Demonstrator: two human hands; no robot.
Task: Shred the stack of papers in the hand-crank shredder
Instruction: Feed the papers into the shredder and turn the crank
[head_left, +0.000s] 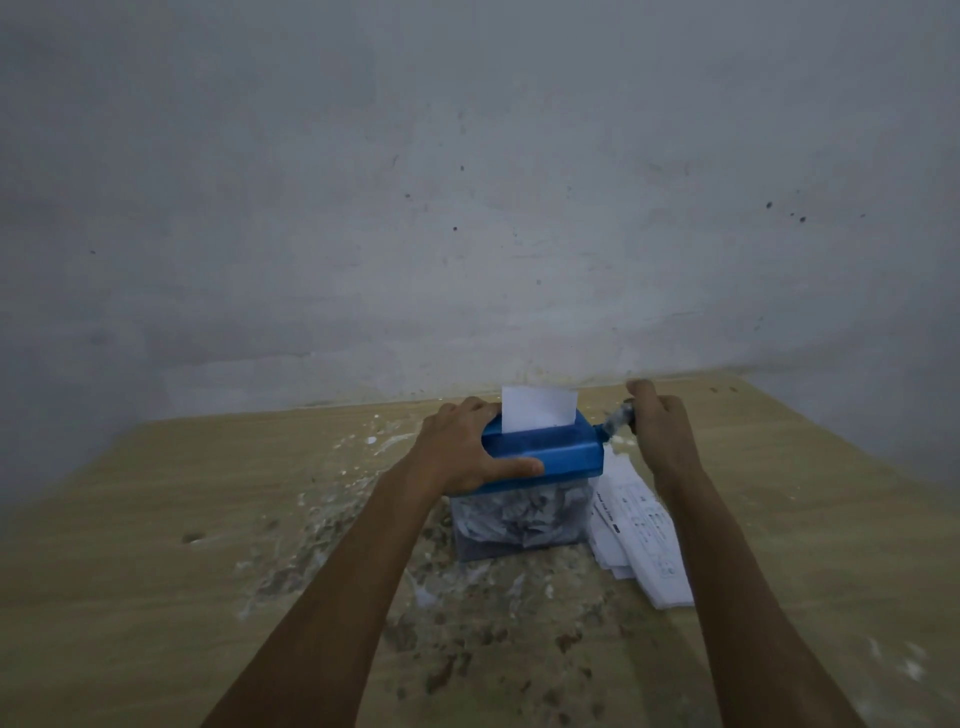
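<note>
A small shredder with a blue top (563, 454) and a clear bin (519, 525) full of paper shreds stands on the wooden table (208, 519). A white sheet (539, 408) sticks upright out of its slot. My left hand (465, 449) grips the left end of the blue top, thumb along its front. My right hand (661, 428) is closed around the crank handle (621, 418) at the shredder's right side. A stack of printed papers (641, 530) lies on the table just right of the bin, under my right forearm.
A grey wall (467, 208) rises right behind the table's far edge. The tabletop around and in front of the shredder is stained and flecked with white scraps (374, 441).
</note>
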